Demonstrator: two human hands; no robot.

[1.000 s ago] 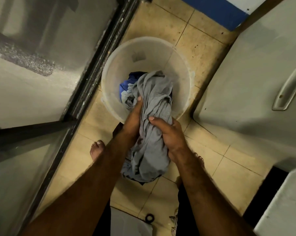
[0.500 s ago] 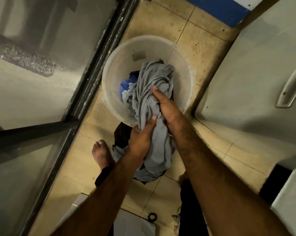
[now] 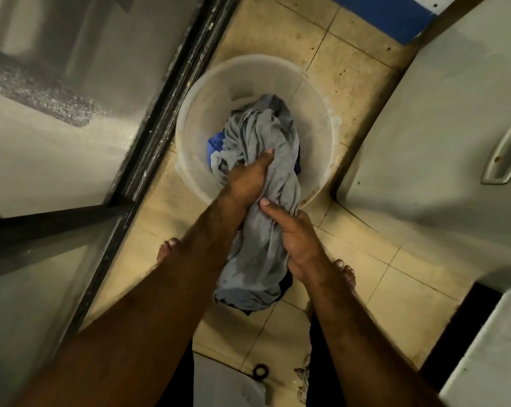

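A grey garment hangs bunched from a translucent white bucket down toward the floor. My left hand grips the cloth near the bucket's front rim. My right hand grips it lower down, thumb across the fabric. The garment's upper part lies inside the bucket on a blue cloth. A dark cloth shows under its lower end.
The bucket stands on a beige tiled floor. A dark metal door frame runs along the left. A white fridge door with a handle is on the right. My bare feet are below the bucket. A small black ring lies on the floor.
My left hand went forward to grip the cloth at the bucket's rim. My right hand came back and took hold lower down. More of the garment now lies inside the bucket.
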